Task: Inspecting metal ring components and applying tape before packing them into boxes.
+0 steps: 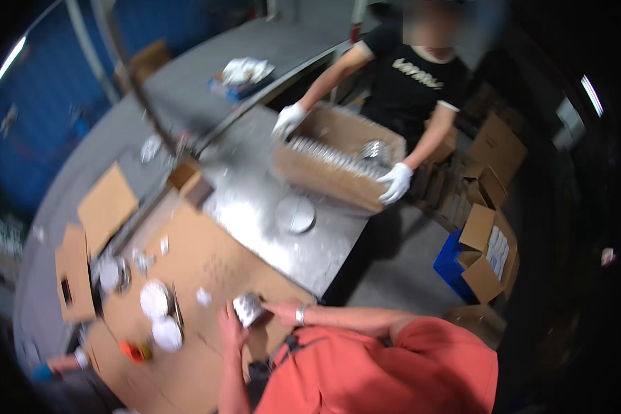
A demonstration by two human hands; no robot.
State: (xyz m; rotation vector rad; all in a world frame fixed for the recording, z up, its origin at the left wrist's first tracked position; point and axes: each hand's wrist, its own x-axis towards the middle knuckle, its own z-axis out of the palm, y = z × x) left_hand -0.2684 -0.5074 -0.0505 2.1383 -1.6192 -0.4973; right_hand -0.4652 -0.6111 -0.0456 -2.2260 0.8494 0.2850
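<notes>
Between my hands, over the cardboard-covered table, is a short silver cylinder [248, 309] with a ridged side, perhaps a stack of round metal pieces. The fingers of my left hand [233, 328] curl against its left side. From the right, my right hand [283, 312] presses its fingers to the other side, a silver band on the wrist. Blur hides fine detail. A small crumpled white scrap [203, 297] lies just left of the cylinder. Further left are a white round stack [155, 300], a second round piece [167, 334] and an orange roll [135, 352].
Across the metal table [255, 200], a co-worker in white gloves holds a cardboard box [324, 183] with rows of silver round pieces. A flat silver disc [296, 214] lies nearer. Open cartons [486, 252] stand right, beside a blue bin [455, 265]. Another person's arm [65, 363] shows lower left.
</notes>
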